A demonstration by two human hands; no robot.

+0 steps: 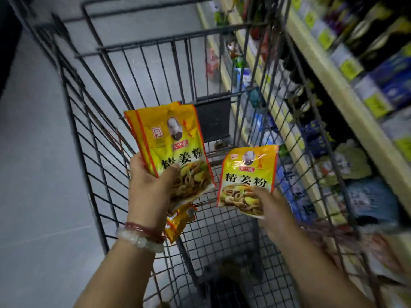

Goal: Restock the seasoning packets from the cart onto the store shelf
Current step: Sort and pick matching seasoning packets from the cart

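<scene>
My left hand (149, 192) grips a stack of yellow seasoning packets (169, 141) by their lower edge, held upright above the wire cart (93, 134). More packets of the stack (180, 221) hang out below my palm. My right hand (271, 207) pinches the lower right corner of a single yellow seasoning packet (246, 174), held over the cart's right half. The store shelf (333, 90) runs along the right of the cart, its tiers filled with blurred goods.
The cart's wire walls surround both hands, and a dark flap (213, 121) hangs at its far end. Grey floor (37, 152) lies to the left. Yellow price tags (349, 67) line the shelf edges. Packaged goods (367, 196) fill the lower shelf beside my right arm.
</scene>
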